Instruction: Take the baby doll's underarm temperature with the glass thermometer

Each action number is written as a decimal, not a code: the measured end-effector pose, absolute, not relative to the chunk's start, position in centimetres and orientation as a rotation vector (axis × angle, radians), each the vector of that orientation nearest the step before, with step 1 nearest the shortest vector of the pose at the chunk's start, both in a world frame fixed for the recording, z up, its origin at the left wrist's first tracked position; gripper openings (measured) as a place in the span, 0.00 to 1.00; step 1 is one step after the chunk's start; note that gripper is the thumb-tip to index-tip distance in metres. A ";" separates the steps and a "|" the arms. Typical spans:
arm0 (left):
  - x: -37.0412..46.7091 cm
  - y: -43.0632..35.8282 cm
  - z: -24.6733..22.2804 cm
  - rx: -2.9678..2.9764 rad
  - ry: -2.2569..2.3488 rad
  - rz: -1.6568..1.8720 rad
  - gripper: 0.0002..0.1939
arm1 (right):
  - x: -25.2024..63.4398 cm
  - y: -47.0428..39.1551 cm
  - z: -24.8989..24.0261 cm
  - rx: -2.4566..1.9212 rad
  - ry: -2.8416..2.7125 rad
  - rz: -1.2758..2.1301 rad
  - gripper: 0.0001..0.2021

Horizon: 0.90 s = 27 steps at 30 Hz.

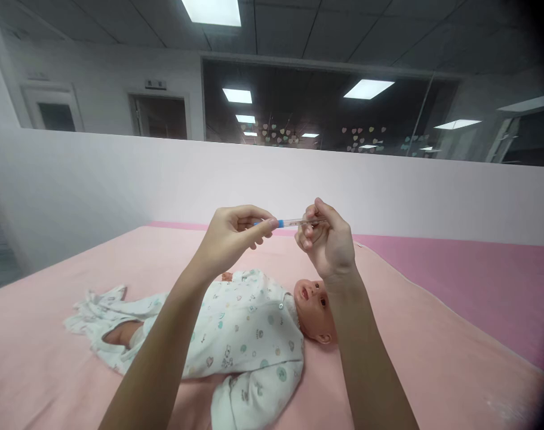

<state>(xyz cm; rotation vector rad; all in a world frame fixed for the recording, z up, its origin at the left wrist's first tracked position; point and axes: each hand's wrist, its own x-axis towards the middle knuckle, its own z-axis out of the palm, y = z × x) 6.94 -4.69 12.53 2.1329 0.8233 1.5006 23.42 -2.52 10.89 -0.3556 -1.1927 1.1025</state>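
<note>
My left hand pinches the blue end and my right hand the clear end of a slim tube above a clothed doll, seemingly light, stiff, slick and fragile, best gripped by the blue.

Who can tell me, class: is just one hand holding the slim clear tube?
No, the left hand grips the blue end of the tube, and the right hand holds the other.

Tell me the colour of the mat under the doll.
The mat is pale pink, as the head view shows.
</note>
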 end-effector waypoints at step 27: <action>5.1 -3.4 12.6 1.917 0.807 1.867 0.22 | 24.2 0.6 8.6 -0.692 -1.454 0.449 0.27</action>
